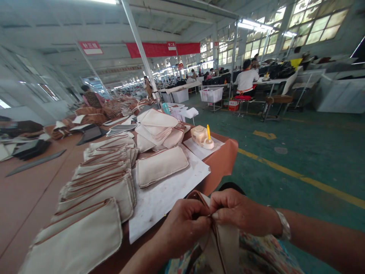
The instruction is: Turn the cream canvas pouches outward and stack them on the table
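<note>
Both hands meet over my lap, pinching the edges of a cream fabric piece with brown trim [228, 243]. My left hand [185, 224] has thumb and forefinger closed on its brown edge. Close beside it, my right hand [242, 213], below a silver bracelet, pinches the same edge from the other side. The fingertips almost touch, and the exact spot between them is hidden. Left of the hands, a flat cream piece [162, 165] of similar make lies on white paper [168, 194]. A long overlapping row of cream pieces [82, 232] runs along the table.
The brown-covered table [34, 190] carries a heap of cream panels [159, 125] and dark flat pieces [91, 134]. Near its right corner stands a glue container [199, 136] with a yellow-handled brush [208, 132]. Across the green floor [285, 152], a person in white [246, 80] sits at another table.
</note>
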`<state>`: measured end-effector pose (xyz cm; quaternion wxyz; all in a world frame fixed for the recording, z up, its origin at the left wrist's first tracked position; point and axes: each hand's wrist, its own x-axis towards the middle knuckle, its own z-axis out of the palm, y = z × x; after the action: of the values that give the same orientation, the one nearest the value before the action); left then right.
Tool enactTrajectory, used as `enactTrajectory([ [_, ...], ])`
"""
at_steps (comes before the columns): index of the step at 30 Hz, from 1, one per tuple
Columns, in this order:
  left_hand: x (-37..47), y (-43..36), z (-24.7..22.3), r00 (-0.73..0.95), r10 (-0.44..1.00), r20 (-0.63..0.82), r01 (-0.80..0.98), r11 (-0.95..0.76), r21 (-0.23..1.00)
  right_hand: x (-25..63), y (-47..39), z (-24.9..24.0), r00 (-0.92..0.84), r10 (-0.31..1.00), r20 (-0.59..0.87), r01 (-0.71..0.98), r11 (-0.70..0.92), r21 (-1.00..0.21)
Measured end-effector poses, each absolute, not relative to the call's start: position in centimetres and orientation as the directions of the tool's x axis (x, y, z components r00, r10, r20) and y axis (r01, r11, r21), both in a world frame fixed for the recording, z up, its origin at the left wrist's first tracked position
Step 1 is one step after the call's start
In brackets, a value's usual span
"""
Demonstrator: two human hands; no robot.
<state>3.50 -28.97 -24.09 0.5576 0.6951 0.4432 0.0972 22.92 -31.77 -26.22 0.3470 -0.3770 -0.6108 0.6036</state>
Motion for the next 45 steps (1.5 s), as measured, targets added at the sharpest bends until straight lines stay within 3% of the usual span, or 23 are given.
enactTrajectory([
  [6, 3.5, -29.0, -24.7, 0.603, 0.755, -0.256, 0.498, -0.105, 0.861, 23.0, -31.8, -26.2, -0.415, 0.910, -0.013, 0.178, 0.067, -0.982],
  [10, 3.6, -29.2, -25.1, 0.593, 0.779, -0.203, 0.557, -0.215, 0.802, 22.7, -32.1, -27.2, -0.369, 0.917, 0.149, 0.352, 0.287, -0.891],
  [13, 3.6, -29.1, -24.8, 0.606, 0.760, -0.234, 0.578, -0.218, 0.787, 22.7, -32.2, -27.8, -0.374, 0.869, 0.323, 0.355, 0.456, -0.816],
  [17, 3.2, -28.9, -23.9, 0.638, 0.681, -0.360, 0.539, -0.061, 0.840, 23.2, -32.2, -27.6, -0.477, 0.712, 0.515, 0.253, 0.672, -0.696],
  [22, 2.7, -29.3, -24.3, 0.653, 0.629, -0.420, 0.271, 0.324, 0.906, 24.3, -32.4, -27.3, -0.633, 0.585, 0.507, 0.347, 0.800, -0.490],
  [24, 2.6, -29.4, -24.8, 0.639, 0.641, -0.425, 0.214, 0.382, 0.899, 24.5, -32.7, -27.6, -0.666, 0.548, 0.506, 0.405, 0.836, -0.371],
  [27, 2.7, -29.4, -25.3, 0.659, 0.597, -0.458, 0.267, 0.384, 0.884, 24.5, -33.1, -28.2, -0.675, 0.562, 0.478, 0.495, 0.825, -0.272],
  [29, 2.7, -29.5, -25.2, 0.679, 0.595, -0.429, 0.324, 0.282, 0.903, 24.6, -33.4, -28.2, -0.662, 0.579, 0.476, 0.467, 0.816, -0.341],
  [31, 2.8, -29.7, -24.8, 0.706, 0.623, -0.337, 0.352, 0.105, 0.930, 24.8, -33.6, -27.8, -0.592, 0.667, 0.452, 0.354, 0.720, -0.598],
  [33, 2.8, -29.9, -24.4, 0.735, 0.647, -0.206, 0.338, -0.085, 0.937, 25.0, -33.5, -27.1, -0.502, 0.807, 0.312, 0.213, 0.465, -0.859],
  [34, 2.8, -30.0, -24.2, 0.742, 0.655, -0.139, 0.322, -0.167, 0.932, 25.2, -33.4, -26.7, -0.480, 0.852, 0.211, 0.166, 0.324, -0.931],
  [36, 2.7, -30.2, -24.0, 0.752, 0.657, -0.044, 0.298, -0.280, 0.913, 25.4, -32.9, -26.0, -0.532, 0.845, 0.058, 0.147, 0.160, -0.976],
  [40, 2.7, -30.3, -24.0, 0.753, 0.658, -0.003, 0.279, -0.315, 0.907, 25.2, -32.1, -25.4, -0.681, 0.732, 0.011, 0.195, 0.196, -0.961],
  [42, 2.8, -30.4, -24.2, 0.747, 0.663, -0.046, 0.235, -0.198, 0.952, 24.9, -32.1, -25.7, -0.670, 0.738, 0.080, 0.204, 0.286, -0.936],
  [45, 2.9, -30.7, -25.0, 0.737, 0.656, -0.163, 0.112, 0.119, 0.987, 24.4, -32.3, -26.2, -0.592, 0.769, 0.240, 0.193, 0.424, -0.885],
])
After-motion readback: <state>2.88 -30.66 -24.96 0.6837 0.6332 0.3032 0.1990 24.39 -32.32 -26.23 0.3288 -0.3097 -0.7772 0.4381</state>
